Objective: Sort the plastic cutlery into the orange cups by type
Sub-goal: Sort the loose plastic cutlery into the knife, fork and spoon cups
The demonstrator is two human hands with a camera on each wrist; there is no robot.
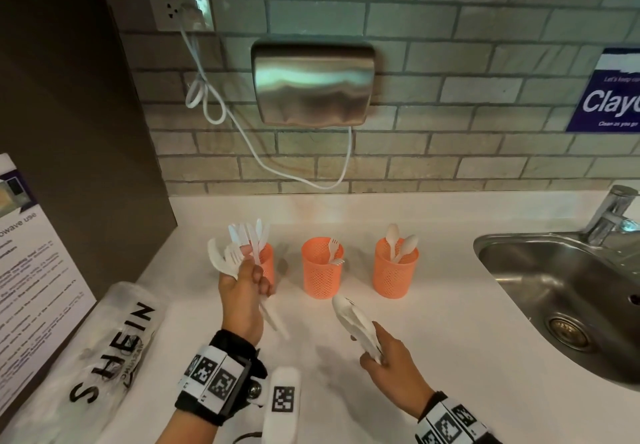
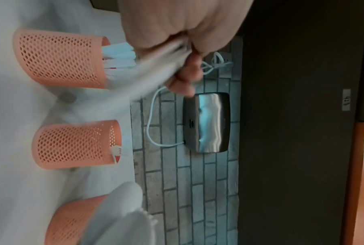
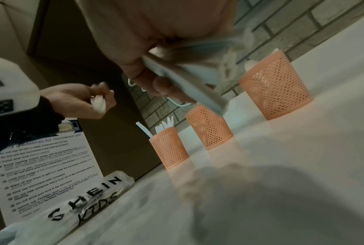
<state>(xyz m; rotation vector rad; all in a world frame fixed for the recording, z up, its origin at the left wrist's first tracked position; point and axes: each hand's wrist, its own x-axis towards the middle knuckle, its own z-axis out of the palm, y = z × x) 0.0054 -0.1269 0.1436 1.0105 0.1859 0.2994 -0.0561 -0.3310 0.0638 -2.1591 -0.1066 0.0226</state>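
Note:
Three orange mesh cups stand in a row on the white counter. The left cup (image 1: 268, 265) holds knives (image 1: 251, 236), the middle cup (image 1: 321, 272) forks (image 1: 334, 251), the right cup (image 1: 394, 270) spoons (image 1: 400, 244). My left hand (image 1: 249, 272) is raised in front of the left cup and grips a mixed bunch of white cutlery (image 1: 225, 258), handles pointing down. My right hand (image 1: 377, 352) hovers above the counter, in front of the middle and right cups, and grips a second bundle of white cutlery (image 1: 353, 320). The wrist views show both bundles (image 2: 151, 73) (image 3: 187, 79) blurred.
A SHEIN plastic bag (image 1: 114, 350) lies at the left front. A printed notice (image 1: 31, 288) leans on the dark cabinet side. A steel sink (image 1: 571, 294) with a tap (image 1: 609, 215) is at the right. A hand dryer (image 1: 313, 83) and its cable hang on the brick wall.

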